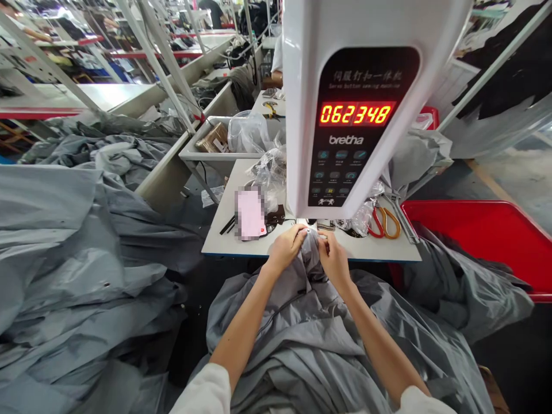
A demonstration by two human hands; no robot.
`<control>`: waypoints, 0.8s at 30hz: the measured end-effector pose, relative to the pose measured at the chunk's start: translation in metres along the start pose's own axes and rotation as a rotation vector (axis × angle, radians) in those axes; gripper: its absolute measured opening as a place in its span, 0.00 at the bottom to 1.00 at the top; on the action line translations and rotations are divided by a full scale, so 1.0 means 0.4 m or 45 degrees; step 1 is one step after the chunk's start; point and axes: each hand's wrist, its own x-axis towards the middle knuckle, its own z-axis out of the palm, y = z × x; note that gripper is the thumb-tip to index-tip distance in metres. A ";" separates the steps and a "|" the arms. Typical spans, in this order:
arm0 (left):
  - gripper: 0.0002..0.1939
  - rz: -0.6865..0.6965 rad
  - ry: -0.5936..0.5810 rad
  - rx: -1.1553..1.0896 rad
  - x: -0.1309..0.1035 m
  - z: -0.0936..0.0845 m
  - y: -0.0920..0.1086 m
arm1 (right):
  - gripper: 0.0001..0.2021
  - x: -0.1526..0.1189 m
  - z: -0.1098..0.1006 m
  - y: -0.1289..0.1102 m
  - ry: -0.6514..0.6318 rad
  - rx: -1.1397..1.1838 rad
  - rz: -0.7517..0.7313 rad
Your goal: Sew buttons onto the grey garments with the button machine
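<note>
Grey fabric [309,253] runs from my lap up to the front of a white button sewing machine [297,115] with a lit red display. My left hand [287,247] pinches the fabric's edge from the left, fingertips just below the machine head. On the other side, my right hand [333,256] grips the same edge with curled fingers. A small round snap or button shows on the fabric between my fingertips. The machine head hides the spot right behind them.
The white table [228,230] holds a pink phone-like object [250,215] at left and orange-and-red-handled scissors [383,223] at right. Grey garments [77,259] heap on the left. A red tray [483,241] stands at right, a grey bin [241,154] behind.
</note>
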 end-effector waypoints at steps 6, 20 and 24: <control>0.14 -0.026 0.009 -0.067 -0.003 -0.005 0.006 | 0.14 -0.039 -0.066 0.021 0.091 -0.064 -0.083; 0.10 -0.115 0.073 -0.091 0.000 -0.003 0.016 | 0.10 0.225 -0.283 0.202 -0.231 -0.538 -0.280; 0.11 -0.119 0.066 -0.089 0.000 -0.003 0.014 | 0.06 0.248 -0.267 0.192 -0.402 -0.799 -0.326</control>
